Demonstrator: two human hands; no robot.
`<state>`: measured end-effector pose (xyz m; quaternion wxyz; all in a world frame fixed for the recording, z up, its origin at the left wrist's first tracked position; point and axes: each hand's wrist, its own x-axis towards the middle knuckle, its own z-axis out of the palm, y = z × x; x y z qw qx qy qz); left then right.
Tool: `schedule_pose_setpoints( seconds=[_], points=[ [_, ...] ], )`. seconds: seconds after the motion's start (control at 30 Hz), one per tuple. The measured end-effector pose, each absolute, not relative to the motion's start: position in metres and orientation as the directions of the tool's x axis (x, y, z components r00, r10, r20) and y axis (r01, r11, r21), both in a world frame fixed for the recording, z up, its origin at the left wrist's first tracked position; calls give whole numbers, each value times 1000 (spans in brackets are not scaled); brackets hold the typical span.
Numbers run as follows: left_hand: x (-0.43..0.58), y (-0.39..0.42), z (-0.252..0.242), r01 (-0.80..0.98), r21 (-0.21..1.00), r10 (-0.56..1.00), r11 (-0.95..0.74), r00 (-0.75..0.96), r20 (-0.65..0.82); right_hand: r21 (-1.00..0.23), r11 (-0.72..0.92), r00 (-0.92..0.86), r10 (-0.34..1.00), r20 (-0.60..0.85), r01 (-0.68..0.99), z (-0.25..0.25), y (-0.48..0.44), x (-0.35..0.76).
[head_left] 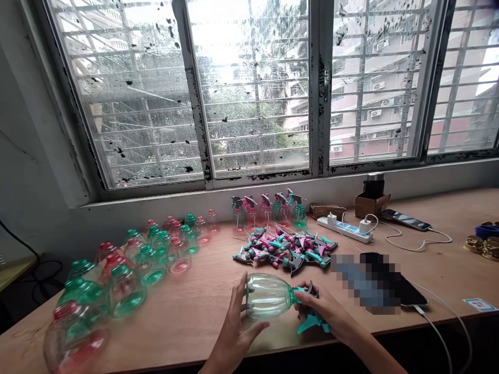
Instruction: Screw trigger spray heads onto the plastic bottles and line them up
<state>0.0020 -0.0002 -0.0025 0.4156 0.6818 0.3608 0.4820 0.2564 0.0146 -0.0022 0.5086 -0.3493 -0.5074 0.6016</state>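
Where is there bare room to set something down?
The table is bare between the headless bottles and the left hand, and between the near phone and the brown objects. The middle is crowded: piled spray heads, with complete spray bottles behind.

Your right grip (320, 304) holds a teal spray head (310, 324) at the neck of a sideways green bottle (268, 297); your left grip (236, 326) spreads at its base. Beyond, your tabletop (187, 322) carries piled spray heads (288, 248) and, leftward, uncapped bottles (125, 293).
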Motion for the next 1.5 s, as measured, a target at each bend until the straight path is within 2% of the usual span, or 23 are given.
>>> schedule_pose_setpoints(
  seconds=[0.2, 0.43, 0.73, 1.03, 1.3, 1.5],
  points=[
    [2, -2, 0, 19, 949, 914, -315, 277, 297, -969, 30, -239, 967, 90, -244, -3, 15, 256],
    [1, -4, 2, 136, 918, 905, -372, 272, 326, -964, 30, -238, 967, 96, -266, -4, 17, 257],
    [1, -3, -1, 87, 919, 882, -384, 328, 338, -961, 22, -258, 961, 96, -276, -4, 16, 257],
    [3, 0, -3, 128, 889, 874, -440, 286, 392, -956, 14, -275, 957, 98, -294, -4, 16, 257],
    [3, -2, 0, 152, 912, 903, -380, 272, 331, -952, 11, -264, 960, 96, -306, -6, 17, 258],
    [2, -1, 0, 219, 849, 867, -481, 263, 423, -955, 9, -260, 961, 90, -297, -7, 17, 258]
  ],
)
